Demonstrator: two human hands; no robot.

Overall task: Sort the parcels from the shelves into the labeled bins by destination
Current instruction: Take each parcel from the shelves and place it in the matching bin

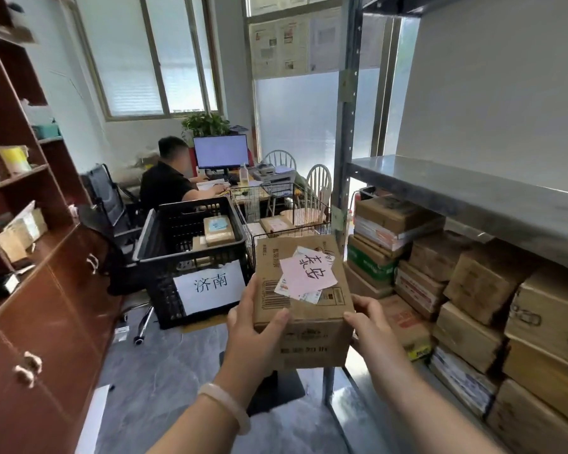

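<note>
**Hands hold one box, lots more to sort**

Both hands are up close. One is the left hand (254,329) and one is the right hand (373,335). They grip a brown box (312,339), one on each side, with fingers (358,317) curled round its edges. The box is up in the air, near the left end of the shelf (473,191) and just in front of the bins. A pink note (307,273) on its top reads 泰安.

A black bin (163,290) on the floor has a white sign (210,286) that reads 济南. So I think this box does not go there. A few parcels (218,229) lie inside it. A wire bin (277,193) behind it holds a few too. I cannot see its sign.

So a little sorting is done. A big stack (473,290) of boxes sits under the shelf's grey board, from its left end to its right. Most of the work is left.
</note>
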